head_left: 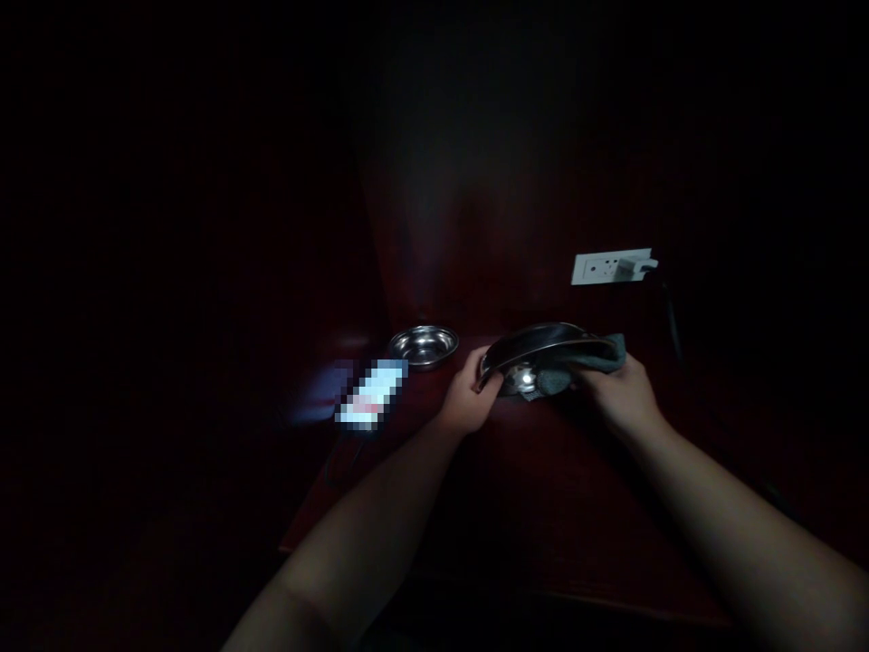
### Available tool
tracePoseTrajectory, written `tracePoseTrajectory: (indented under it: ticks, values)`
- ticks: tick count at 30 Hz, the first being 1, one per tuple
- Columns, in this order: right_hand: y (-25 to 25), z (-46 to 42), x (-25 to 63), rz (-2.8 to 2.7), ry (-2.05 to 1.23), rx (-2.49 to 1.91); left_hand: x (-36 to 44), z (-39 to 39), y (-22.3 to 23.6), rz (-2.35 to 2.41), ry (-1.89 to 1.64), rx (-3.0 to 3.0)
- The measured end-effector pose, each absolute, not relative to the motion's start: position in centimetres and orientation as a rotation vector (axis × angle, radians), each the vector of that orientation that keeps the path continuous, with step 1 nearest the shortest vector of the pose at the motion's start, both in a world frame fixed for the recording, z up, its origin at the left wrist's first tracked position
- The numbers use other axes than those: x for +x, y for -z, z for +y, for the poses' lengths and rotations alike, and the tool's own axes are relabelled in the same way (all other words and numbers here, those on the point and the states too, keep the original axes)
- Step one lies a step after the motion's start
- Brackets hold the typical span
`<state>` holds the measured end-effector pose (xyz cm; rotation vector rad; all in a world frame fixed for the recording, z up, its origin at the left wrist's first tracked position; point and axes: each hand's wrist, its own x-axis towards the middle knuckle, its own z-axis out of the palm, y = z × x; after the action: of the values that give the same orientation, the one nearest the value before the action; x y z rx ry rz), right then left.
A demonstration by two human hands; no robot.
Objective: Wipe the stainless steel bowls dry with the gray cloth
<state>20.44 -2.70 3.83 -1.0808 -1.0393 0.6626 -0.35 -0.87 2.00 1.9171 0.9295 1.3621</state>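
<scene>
A shiny metal bowl is held up on its edge over the dark red table. My left hand grips its left rim, fingers closed, with the thumb on the near side. A grey-green cloth lies along the bowl's right side and near face. My right hand is closed on the cloth at the bowl's right rim; most of its fingers are hidden behind. Below the dark rim, a bright rounded metal surface shows beside the cloth; I cannot tell whether it belongs to the same bowl.
Left of my hands, a second metal bowl sits on the table. A lit phone, blurred out, is near it with a cable below. A white wall socket holds a plug with a hanging cord. The surroundings are very dark.
</scene>
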Motion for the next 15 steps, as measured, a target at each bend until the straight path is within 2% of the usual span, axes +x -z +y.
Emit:
tracePoseTrajectory:
  ticks: [6,15]
  values:
    - [-3.7,-2.6,20.2,-1.015,-0.794,-1.017,-0.2,-1.2,-2.1,0.869,-1.389,1.886]
    - [-3.7,-2.8,20.0,-1.076,-0.744,-1.060,0.2,-0.2,-1.0,0.911,-1.473,1.845]
